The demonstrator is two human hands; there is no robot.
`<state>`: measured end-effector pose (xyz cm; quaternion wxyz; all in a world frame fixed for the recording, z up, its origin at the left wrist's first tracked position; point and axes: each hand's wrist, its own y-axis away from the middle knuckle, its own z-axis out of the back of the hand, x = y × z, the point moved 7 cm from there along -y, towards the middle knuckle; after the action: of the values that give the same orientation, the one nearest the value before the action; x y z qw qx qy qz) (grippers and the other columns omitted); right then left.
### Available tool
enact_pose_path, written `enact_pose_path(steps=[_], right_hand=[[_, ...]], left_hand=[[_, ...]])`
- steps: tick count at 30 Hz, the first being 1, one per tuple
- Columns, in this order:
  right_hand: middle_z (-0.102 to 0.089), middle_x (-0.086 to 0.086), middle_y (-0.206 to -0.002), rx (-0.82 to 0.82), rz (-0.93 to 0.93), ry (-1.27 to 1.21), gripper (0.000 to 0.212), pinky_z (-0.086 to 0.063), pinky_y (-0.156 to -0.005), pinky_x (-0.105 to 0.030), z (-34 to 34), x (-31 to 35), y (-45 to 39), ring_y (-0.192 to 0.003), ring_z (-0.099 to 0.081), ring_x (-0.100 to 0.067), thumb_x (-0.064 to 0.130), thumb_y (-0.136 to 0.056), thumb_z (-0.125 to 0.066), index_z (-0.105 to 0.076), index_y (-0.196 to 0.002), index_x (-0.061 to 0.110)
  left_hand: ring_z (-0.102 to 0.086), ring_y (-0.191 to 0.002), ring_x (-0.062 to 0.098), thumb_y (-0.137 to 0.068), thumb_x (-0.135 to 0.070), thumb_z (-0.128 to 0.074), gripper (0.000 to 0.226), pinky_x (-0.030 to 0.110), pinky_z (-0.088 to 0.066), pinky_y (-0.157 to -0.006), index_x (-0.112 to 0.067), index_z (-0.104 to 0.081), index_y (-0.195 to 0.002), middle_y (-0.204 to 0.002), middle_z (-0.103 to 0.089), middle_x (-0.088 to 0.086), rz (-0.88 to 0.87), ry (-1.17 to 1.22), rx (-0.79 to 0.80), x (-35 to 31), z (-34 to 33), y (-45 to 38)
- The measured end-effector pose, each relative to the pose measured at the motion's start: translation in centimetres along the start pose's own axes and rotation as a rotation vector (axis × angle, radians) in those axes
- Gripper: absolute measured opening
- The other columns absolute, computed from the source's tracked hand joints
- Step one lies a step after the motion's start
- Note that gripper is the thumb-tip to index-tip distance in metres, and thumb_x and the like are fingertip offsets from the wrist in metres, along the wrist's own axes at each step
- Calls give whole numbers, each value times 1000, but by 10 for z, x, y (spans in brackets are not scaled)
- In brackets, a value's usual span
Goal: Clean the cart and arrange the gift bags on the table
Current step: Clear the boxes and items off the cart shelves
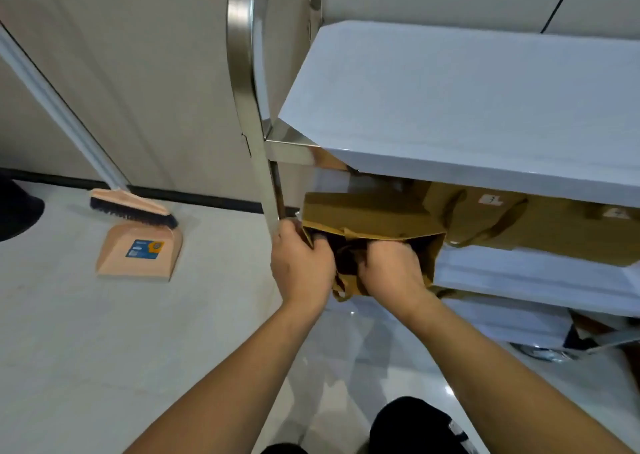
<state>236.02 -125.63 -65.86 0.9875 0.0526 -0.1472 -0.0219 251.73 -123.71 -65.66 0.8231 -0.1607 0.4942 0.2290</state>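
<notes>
Gripping the open mouth of a brown gift bag (374,218), the left hand (302,269) pinches its left rim just beside the cart's steel upright (266,176), while the right hand (393,269) curls over the near rim, fingers inside. The bag sits at the left edge of the cart's middle shelf (540,273), under the white top shelf (467,107). More brown bags (491,218) lie to its right. A broom (133,207) and dustpan (140,252) stand well apart on the open floor to the left.
</notes>
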Motion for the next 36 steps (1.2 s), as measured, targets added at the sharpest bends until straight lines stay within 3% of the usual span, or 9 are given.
enact_pose_path(steps=[2, 5, 11, 15, 18, 21, 24, 29, 36], right_hand=[[-57, -4, -81, 68, -34, -86, 10, -41, -68, -32, 6, 2, 14, -88, -65, -32, 17, -95, -56, -55, -86, 20], [-69, -3, -91, 147, 8, -148, 12, -45, -66, -31, 25, 17, 43, -84, -65, -28, 14, -94, -57, -67, -97, 18], [-68, -4, -93, 351, 115, -17, 8, -37, -67, -26, 78, 45, 99, -88, -64, -25, 15, -90, -57, -64, -90, 19], [-63, -8, -111, 292, 113, -32, 21, -44, -79, -32, 145, 52, 97, -108, -56, -29, 10, -90, -60, -68, -108, 16], [-62, -3, -103, 245, 83, 30, 14, -37, -85, -33, 197, 46, 97, -111, -46, -28, 22, -86, -62, -72, -96, 18], [-57, -1, -74, 315, -33, -95, 13, -38, -68, -27, 232, 36, 122, -89, -56, -27, 15, -80, -61, -58, -68, 19], [-42, -1, -55, 291, -154, -275, 22, -30, -50, -26, 266, 29, 165, -63, -45, -23, 5, -74, -56, -44, -57, 14], [-35, 0, -53, 156, -263, -392, 31, -31, -53, -31, 326, 23, 245, -58, -38, -19, 3, -73, -55, -37, -52, 17], [-43, -9, -58, -164, -418, -438, 23, -37, -53, -39, 435, -18, 346, -60, -47, -24, 4, -76, -55, -45, -57, 11]], left_hand=[[-59, -80, 16, -96, -22, -60, 6, 28, -47, -69, -22, -55, -97, -87, -61, -6, 92, -77, 35, -3, 9, 5], [-59, -76, 16, -98, -25, -58, 3, 27, -48, -64, -24, -56, -96, -81, -57, -9, 205, -213, 118, -11, 27, 13], [-53, -79, 16, -100, -30, -57, 5, 29, -43, -73, -26, -54, -100, -90, -58, -5, 353, -406, 409, -55, 47, 42], [-59, -92, 23, -96, -31, -60, 14, 29, -45, -76, -19, -68, -96, -97, -66, 0, 308, -489, 583, -104, 67, 56], [-63, -97, 27, -90, -31, -63, 16, 34, -54, -84, -18, -71, -96, -101, -70, 4, 298, -554, 724, -138, 81, 68], [-63, -97, 28, -92, -33, -62, 18, 35, -54, -83, -18, -69, -98, -103, -68, 7, 225, -647, 837, -168, 97, 85], [-63, -93, 29, -92, -31, -61, 17, 37, -56, -80, -17, -70, -95, -100, -68, 9, 88, -672, 902, -203, 115, 106], [-59, -84, 22, -88, -27, -61, 8, 32, -43, -60, -20, -65, -88, -92, -66, 6, -188, -659, 1034, -273, 138, 165], [-64, -88, 25, -86, -28, -60, 15, 38, -54, -70, -18, -70, -89, -91, -68, 5, -518, -603, 1156, -375, 151, 259]])
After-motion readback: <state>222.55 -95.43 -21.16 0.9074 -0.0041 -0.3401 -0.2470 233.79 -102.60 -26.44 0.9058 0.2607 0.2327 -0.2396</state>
